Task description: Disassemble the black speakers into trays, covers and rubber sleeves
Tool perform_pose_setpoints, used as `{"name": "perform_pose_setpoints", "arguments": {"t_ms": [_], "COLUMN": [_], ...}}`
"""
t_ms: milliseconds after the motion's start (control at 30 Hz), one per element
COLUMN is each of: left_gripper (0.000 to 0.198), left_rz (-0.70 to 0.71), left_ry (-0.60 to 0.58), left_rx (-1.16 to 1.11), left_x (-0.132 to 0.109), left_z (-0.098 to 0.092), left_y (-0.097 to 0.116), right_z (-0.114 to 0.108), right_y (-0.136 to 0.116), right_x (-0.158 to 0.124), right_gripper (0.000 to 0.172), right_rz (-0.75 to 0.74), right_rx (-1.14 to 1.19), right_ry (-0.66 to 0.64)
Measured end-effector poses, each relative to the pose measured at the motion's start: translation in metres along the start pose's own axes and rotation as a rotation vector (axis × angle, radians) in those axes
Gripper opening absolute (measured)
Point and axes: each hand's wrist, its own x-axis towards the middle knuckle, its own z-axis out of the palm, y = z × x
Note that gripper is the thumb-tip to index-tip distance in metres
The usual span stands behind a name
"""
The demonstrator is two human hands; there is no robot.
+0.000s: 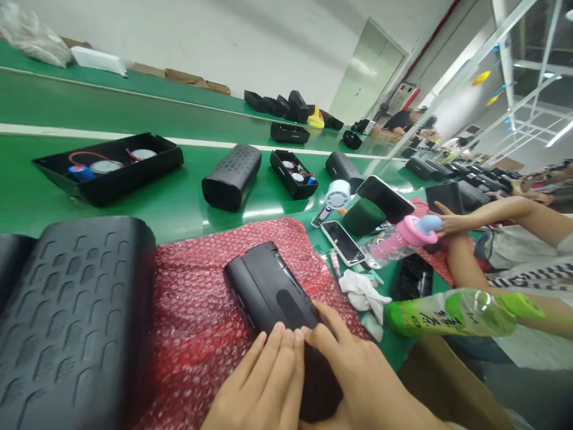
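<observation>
Our two hands meet at the bottom centre of the frame, both on the near end of a black housing [268, 286]. It lies slantwise on a sheet of red bubble wrap [197, 322], its far end pointing toward the upper left. Our left hand [264, 388] lies flat on it, the grip not closed, fingers straight and side by side with their tips on the top face. Our right hand [358, 382] comes in from the lower right, with its fingers laid over the housing's right edge. We cannot tell whether that grip clasps the housing or only rests on it.

A large ribbed black shell [76, 322] fills the lower left, just beside the bubble wrap. Right of the wrap, on the green counter [179, 206], lie a white cloth [362, 292] and a phone [343, 242]. A green bottle [447, 313] lies on its side at the right. Above it, a co-worker's hand [447, 224] touches the pink cap of a clear bottle [394, 242]. At the upper left sits an open black tray [111, 179] with red wires inside.
</observation>
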Motion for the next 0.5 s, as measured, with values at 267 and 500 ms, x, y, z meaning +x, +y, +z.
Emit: {"name": "perform_pose_setpoints", "arguments": {"t_ms": [267,500], "left_gripper": [0.032,0.037], "left_rz": [-0.016,-0.012], "left_ry": [0.001,-0.031], "left_rx": [-0.006,-0.018], "left_x": [0.0023,0.0006], "left_z": [0.0003,-0.0028], "left_y": [0.0026,0.0016], "right_z": [-0.0005,0.0015], "right_y": [0.0003,0.0021], "right_x": [-0.002,-0.002], "right_gripper": [0.07,0.073], "right_rz": [-0.011,-0.002], "right_rx": [-0.021,-0.025], "right_ry": [0.0,0.03]}}
